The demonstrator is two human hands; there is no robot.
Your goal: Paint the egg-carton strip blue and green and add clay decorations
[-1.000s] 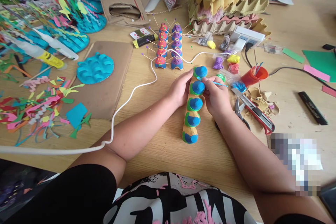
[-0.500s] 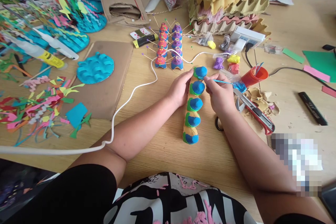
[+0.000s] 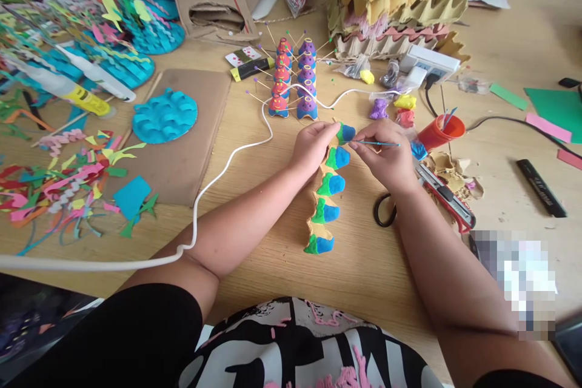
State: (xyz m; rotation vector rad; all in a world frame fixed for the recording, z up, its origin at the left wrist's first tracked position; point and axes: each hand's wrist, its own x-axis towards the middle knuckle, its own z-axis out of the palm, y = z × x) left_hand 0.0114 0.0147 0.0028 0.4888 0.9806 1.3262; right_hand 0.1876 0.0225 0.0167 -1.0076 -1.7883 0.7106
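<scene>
My left hand (image 3: 313, 148) grips the far end of an egg carton strip (image 3: 327, 213), whose row of cups is covered in green and blue on tan cardboard. Pinched in my right hand (image 3: 387, 154) is a thin blue stick (image 3: 381, 143), its tip close to the blue top of the farthest cup; I cannot tell whether it touches. Behind the strip stand a red row (image 3: 278, 103) and a purple row (image 3: 307, 106) of finished-looking cups with faces and pins. Lumps of purple clay (image 3: 378, 109) and yellow clay (image 3: 405, 101) lie beyond my right hand.
A white cable (image 3: 236, 154) crosses the table on the left. To the right are an orange cup (image 3: 448, 127), a box cutter (image 3: 448, 194) and black scissor handles (image 3: 385, 210). Stacked egg trays (image 3: 395, 0) stand behind; paper scraps (image 3: 68, 188) and cardboard (image 3: 200, 151) lie left.
The strip has rolled toward the right, so more of its green side and cardboard edge shows. My right hand has shifted slightly right and down, and the stick lies more level.
</scene>
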